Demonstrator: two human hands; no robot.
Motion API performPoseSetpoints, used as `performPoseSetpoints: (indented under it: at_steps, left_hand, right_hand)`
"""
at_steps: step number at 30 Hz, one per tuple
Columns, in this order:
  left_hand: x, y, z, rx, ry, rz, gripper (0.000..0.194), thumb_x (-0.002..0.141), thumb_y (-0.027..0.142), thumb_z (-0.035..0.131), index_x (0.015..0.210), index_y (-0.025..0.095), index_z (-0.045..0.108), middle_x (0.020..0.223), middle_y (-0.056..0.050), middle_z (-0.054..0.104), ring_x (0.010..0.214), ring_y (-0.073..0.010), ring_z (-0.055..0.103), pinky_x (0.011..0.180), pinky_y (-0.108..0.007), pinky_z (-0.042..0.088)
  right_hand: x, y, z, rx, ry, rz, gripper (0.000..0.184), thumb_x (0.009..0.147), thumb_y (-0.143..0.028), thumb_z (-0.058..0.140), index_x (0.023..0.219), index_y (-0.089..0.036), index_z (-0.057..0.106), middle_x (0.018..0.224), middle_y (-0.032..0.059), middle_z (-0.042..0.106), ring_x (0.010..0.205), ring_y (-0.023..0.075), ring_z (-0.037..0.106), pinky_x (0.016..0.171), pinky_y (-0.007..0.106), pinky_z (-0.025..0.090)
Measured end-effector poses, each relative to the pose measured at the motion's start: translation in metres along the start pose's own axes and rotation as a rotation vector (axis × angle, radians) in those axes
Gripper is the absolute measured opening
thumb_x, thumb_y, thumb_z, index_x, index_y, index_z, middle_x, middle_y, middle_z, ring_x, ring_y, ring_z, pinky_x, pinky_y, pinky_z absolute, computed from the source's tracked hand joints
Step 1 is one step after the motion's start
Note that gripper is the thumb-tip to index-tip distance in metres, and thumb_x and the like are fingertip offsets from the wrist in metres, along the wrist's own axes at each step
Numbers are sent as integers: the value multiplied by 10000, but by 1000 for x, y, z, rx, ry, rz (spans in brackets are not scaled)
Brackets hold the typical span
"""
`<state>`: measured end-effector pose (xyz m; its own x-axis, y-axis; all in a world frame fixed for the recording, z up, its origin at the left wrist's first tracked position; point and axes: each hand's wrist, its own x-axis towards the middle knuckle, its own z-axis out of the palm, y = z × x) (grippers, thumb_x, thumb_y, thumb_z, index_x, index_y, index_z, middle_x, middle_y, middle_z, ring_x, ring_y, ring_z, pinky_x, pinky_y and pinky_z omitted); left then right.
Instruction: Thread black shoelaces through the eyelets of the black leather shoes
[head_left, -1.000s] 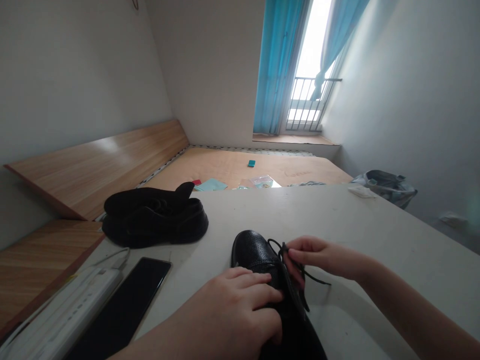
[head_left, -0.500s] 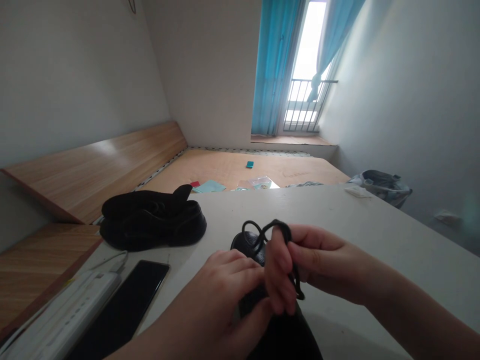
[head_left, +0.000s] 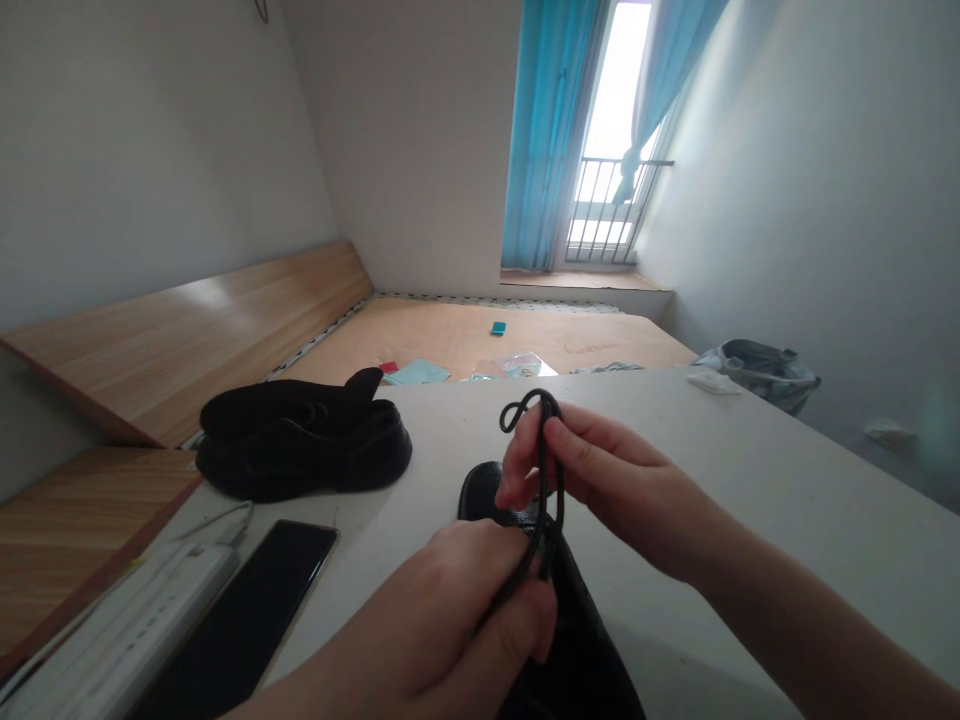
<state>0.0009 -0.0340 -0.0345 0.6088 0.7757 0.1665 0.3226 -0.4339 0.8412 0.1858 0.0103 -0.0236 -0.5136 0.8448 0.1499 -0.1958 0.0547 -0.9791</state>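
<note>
A black shoe (head_left: 589, 640) stands on the white table in front of me, its toe pointing away and its middle partly covered by my hands. Black shoelace (head_left: 542, 470) rises from it in a long loop. My right hand (head_left: 592, 450) pinches the upper part of the lace between thumb and fingers, above the shoe; a small curl of lace sticks out to the left. Lower down, my left hand (head_left: 465, 590) is closed on the lace close to the shoe's opening, thumb against the fingers. The lace's lower end is hidden behind the left hand.
Another black shoe (head_left: 300, 445) lies at the table's left side with a dark insole-like piece on it. Nearer are a phone (head_left: 247, 610) and a white power strip (head_left: 127, 630) with a cable. A crumpled tissue (head_left: 712, 383) lies at the right edge, beside a bag-lined bin (head_left: 757, 370).
My right hand has lifted up and slightly left, drawing the lace into a taller loop. My left thumb and fingers have closed on the lace near the shoe.
</note>
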Motion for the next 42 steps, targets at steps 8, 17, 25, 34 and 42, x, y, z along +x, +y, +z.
performPoseSetpoints:
  at_steps: [8, 17, 25, 34, 42]
  left_hand:
    - [3, -3, -7, -316, 299, -45, 408, 1038, 353, 332, 699, 221, 517, 684, 33, 534, 682, -129, 539, 677, -209, 477]
    - [1, -10, -5, -400, 268, -105, 337, 1022, 439, 369, 800, 247, 534, 773, 26, 534, 772, -148, 539, 655, -207, 490]
    - [10, -3, -12, -231, 408, -228, 421, 966, 519, 398, 726, 213, 557, 565, 56, 360, 534, -127, 364, 502, -208, 379]
    - [5, -15, -16, -1, 341, -239, 305, 947, 314, 290, 726, 230, 483, 625, 29, 460, 564, -156, 483, 511, -240, 446]
    - [10, -9, -11, 787, 43, -248, 354, 958, 204, 289, 991, 146, 637, 858, -132, 712, 741, -289, 684, 698, -393, 505]
  right_hand:
    - [0, 0, -17, -463, -405, 274, 511, 936, -599, 461, 1004, -131, 655, 779, 24, 604, 670, 119, 504, 633, 257, 421]
    - [-11, 7, 16, -602, -388, 125, 179, 919, -261, 601, 820, -169, 718, 825, 8, 617, 813, 138, 566, 779, 263, 445]
    - [6, -8, -30, -430, 17, 93, 386, 927, -483, 509, 942, -140, 687, 786, 45, 638, 673, 130, 548, 592, 255, 419]
    - [2, -16, -65, -1157, 363, 209, 333, 898, -456, 564, 1149, -242, 521, 605, -43, 573, 488, 118, 392, 460, 245, 271]
    - [8, -8, -53, -555, -70, 237, 321, 841, -404, 665, 1049, -159, 653, 1035, 90, 733, 956, 199, 670, 826, 347, 519]
